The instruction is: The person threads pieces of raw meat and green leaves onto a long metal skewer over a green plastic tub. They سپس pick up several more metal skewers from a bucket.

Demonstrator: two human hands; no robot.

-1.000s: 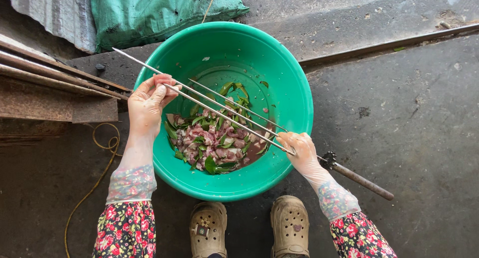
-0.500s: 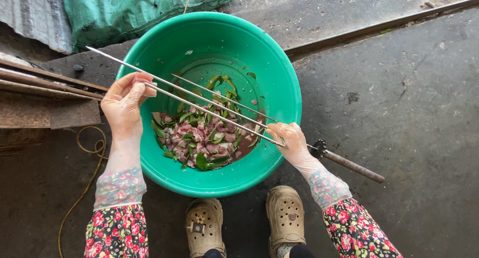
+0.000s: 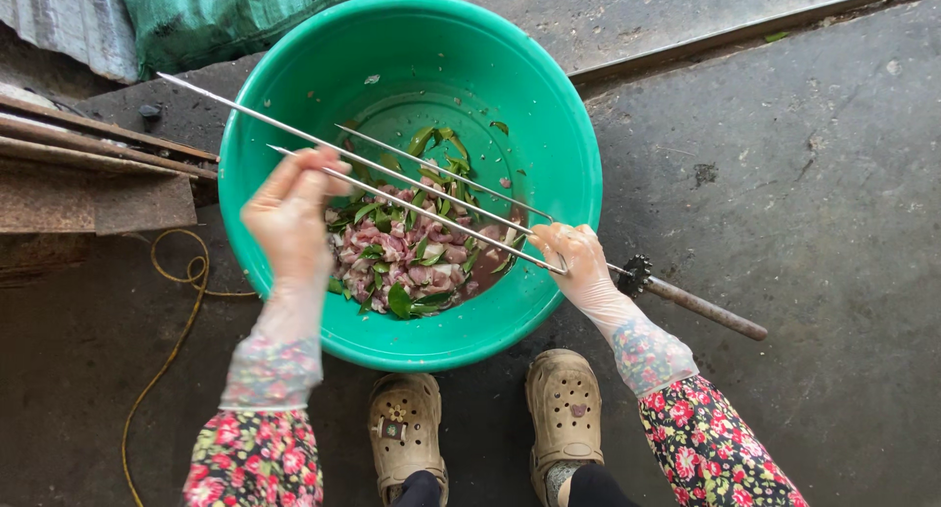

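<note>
Skewers (image 3: pixel 392 179): three long metal rods, laid slantwise above green basin (image 3: pixel 549 105) from far left to near right. Left hand (image 3: pixel 289 218): gloved, fingers closed round the rods near basin's left rim. Right hand (image 3: pixel 578 262): gloved, clenched on the rods' handle end at near right rim, dark handle (image 3: pixel 701 306) jutting right. Meat pieces with green leaves (image 3: pixel 412 257): inside basin, beneath rods. Tan clogs (image 3: pixel 407 429): near, on concrete floor (image 3: pixel 804 174).

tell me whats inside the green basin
Inside the green basin lies a heap of pink meat pieces mixed with green leaves. Metal skewers cross above it; the bottom under the heap is covered.
</note>
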